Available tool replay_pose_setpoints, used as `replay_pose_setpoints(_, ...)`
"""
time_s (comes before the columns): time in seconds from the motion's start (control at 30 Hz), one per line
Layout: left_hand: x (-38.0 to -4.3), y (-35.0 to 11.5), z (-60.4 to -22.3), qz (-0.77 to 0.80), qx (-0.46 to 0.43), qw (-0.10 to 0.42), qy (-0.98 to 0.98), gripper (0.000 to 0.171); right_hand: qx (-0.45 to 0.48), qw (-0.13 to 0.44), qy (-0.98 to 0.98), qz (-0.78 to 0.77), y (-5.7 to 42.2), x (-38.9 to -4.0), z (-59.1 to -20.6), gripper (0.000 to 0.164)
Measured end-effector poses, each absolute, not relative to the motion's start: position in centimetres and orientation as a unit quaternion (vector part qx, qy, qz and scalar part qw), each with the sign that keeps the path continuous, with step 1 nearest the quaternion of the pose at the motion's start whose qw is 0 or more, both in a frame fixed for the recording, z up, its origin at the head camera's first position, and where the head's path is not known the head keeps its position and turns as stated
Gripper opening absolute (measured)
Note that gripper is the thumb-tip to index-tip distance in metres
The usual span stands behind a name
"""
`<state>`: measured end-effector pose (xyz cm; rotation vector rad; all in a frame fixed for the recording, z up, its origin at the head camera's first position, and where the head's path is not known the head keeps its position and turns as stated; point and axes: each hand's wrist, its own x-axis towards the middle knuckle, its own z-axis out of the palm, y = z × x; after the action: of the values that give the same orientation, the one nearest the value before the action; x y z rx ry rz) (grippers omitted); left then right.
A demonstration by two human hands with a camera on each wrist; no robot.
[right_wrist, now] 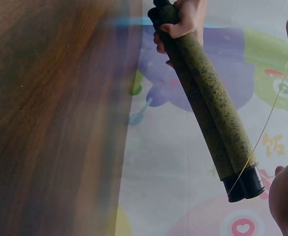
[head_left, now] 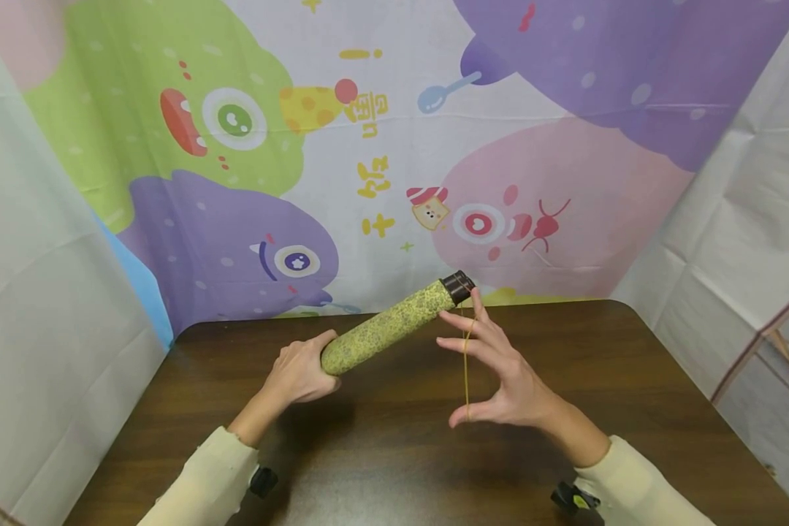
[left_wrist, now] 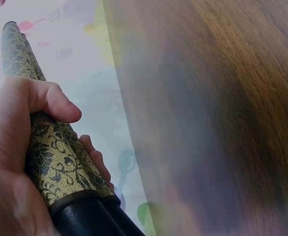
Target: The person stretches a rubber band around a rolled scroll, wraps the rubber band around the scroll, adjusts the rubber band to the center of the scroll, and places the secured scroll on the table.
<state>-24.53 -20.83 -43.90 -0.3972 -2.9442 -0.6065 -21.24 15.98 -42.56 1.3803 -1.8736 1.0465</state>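
Note:
Above the table, my left hand (head_left: 299, 371) grips the lower end of a brocade-covered scroll (head_left: 388, 332), rolled as two rods side by side with black end caps (head_left: 458, 287). The left wrist view shows its gold-and-dark floral cloth (left_wrist: 65, 162) under my thumb (left_wrist: 60, 104). The scroll tilts up to the right. Beside its far end, my right hand (head_left: 506, 372) spreads its fingers and thumb inside a thin yellow rubber band (head_left: 465, 372), stretching it. In the right wrist view the band (right_wrist: 267, 125) runs from a fingertip across the black caps (right_wrist: 247, 186).
Below both hands lies a dark brown wooden table (head_left: 381, 453). A cloth with cartoon monsters (head_left: 381, 256) hangs behind its far edge, and pale cloth walls (head_left: 730, 241) stand on both sides. Dark devices (head_left: 575, 498) are strapped at the wrists.

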Motion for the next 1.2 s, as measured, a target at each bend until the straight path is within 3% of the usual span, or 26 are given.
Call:
replay_pose_setpoints(0.4,-24.33,-20.69,-43.98,-0.201,-0.116,0.077,-0.970,0.055,0.499,0.292,-0.715,0.395,15.80,-21.24,-42.54,0.092)
replay_pose_setpoints(1.2,-24.13,-20.31,-44.51,-0.213,-0.122,0.187,-0.951,0.051,0.458,0.251,-0.737,0.430,15.64,-21.29,-41.92,0.109)
